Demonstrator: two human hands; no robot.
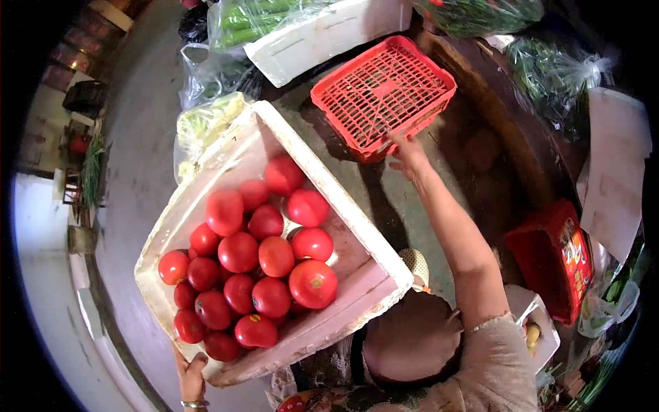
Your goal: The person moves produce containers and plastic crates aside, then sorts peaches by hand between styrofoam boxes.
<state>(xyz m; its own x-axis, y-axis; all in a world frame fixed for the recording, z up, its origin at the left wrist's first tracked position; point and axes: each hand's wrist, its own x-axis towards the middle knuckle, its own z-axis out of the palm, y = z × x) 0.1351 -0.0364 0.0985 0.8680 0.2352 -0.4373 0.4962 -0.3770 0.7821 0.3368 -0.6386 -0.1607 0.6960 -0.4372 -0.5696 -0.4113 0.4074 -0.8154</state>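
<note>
White foam box (343, 223): located in front of you, tomatoes (238, 252) grouped toward its left side. Your left hand (191, 376) grasps the box at its lower corner, thumb visible on the wall. Your right hand (410, 156) is extended to the near edge of the upturned red crate (383, 89); whether it grips cannot be determined. Beyond the box: bagged greens (257, 20) and a white foam panel (329, 38). To the right: a red box (549, 261).
</note>
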